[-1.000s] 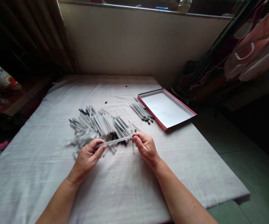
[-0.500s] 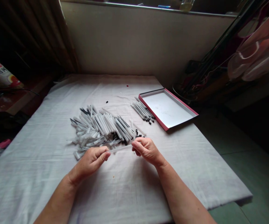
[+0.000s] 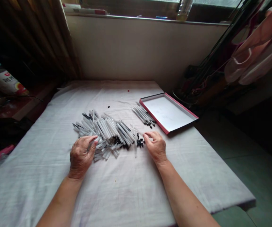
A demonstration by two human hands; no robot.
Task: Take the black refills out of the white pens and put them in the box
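A large heap of clear plastic pen barrels [image 3: 106, 127], some with dark refills, lies across the middle of the table. My left hand [image 3: 82, 156] is at the heap's front left edge, thumb and forefinger apart, its other fingers partly hidden. Over to the right, my right hand [image 3: 156, 146] has thumb and forefinger tips brought together; anything between them is too small to make out. Just left of those fingertips lie several small black plugs [image 3: 140, 142]. Beside the plugs a single clear barrel [image 3: 135, 149] rests on the cloth.
A shallow red-edged box lid [image 3: 166, 110] with a white inside sits at the right. Against its left side lies a row of black-ended pens [image 3: 143, 114]. One black plug [image 3: 108, 107] and a red bit [image 3: 128, 90] are farther back. A labelled jar [image 3: 6, 80] stands far left.
The clear barrel stretched between both hands is out of them. My left hand has moved left to the heap, its fingers spreading. My right hand has shifted slightly right. The view tilted up.
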